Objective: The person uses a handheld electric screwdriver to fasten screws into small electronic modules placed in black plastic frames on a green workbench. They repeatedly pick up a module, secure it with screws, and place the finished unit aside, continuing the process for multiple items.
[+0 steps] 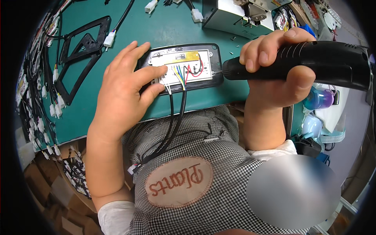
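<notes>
Left hand (pixel 123 84): spread wide, fingertips on the circuit board (pixel 181 65) beneath.
Right hand (pixel 274 90): clasping the black screwdriver (pixel 297 58), bit (pixel 218 73) pointing leftward!
Bit: might skid if tilted, scarring the board.

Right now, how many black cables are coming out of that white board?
2: a thinner cable with white wires, and a thicker cable with coloured wires just to its right. Both run down over the apron; more could be hidden.

Green table (pixel 78 121) here, black frames (pixel 80 57) toward its left edge, silver box (pixel 233 21) at its far edge! Black tool (pixel 327 64), white-and-gold board (pixel 205 58), black-and-white checked apron (pixel 231 176)!
</notes>
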A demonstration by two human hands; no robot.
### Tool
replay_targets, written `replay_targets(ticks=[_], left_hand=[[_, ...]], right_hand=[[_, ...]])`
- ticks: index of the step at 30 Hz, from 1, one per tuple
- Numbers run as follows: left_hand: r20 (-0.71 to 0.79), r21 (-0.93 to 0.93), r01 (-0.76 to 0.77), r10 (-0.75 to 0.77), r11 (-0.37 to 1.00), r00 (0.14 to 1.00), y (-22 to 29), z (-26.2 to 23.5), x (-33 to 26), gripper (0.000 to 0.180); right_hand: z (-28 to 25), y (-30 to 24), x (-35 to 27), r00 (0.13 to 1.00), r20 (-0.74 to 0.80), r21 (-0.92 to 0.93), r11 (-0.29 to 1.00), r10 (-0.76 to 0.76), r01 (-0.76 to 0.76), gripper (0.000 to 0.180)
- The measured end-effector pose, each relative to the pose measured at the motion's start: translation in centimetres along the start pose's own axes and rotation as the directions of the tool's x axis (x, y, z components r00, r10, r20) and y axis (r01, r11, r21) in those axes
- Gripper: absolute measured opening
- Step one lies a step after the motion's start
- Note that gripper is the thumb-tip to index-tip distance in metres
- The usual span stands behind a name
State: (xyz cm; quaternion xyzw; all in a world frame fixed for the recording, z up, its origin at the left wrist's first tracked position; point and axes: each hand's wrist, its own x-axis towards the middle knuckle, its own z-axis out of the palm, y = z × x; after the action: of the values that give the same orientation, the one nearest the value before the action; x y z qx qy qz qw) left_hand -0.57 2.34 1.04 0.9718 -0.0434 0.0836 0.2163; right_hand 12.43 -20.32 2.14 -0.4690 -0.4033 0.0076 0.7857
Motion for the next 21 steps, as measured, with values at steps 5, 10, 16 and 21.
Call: replay_targets(ticks=[5, 10, 16, 21], left_hand=[[0.013, -0.096, -0.003, 0.004, 0.995, 1.0, -0.4, 0.3, 0.0, 0.037], [-0.014, -0.124, 0.003, -0.005, 0.992, 1.0, -0.5, 0.4, -0.1, 0.037], [-0.055, -0.156, -0.014, 0.005, 0.988, 0.998, -0.8, 0.8, -0.3, 0.033], [-0.108, -0.164, -0.035, 0.017, 0.986, 0.994, -1.0, 1.0, -0.4, 0.032]], right_hand=[[0.7, 0.4, 1.3, 0.967, 0.251, 0.061, 0.998, -0.034, 0.019, 0.063], [1.2, 1.1, 3.8, 0.883, 0.469, 0.095, 0.995, -0.025, -0.023, 0.063], [2.3, 1.5, 2.6, 0.951, 0.277, 0.221, 0.954, 0.136, -0.201, 0.065], [2.0, 0.2, 0.9, 0.989, 0.041, 0.219, 0.964, 0.142, -0.148, 0.059]])
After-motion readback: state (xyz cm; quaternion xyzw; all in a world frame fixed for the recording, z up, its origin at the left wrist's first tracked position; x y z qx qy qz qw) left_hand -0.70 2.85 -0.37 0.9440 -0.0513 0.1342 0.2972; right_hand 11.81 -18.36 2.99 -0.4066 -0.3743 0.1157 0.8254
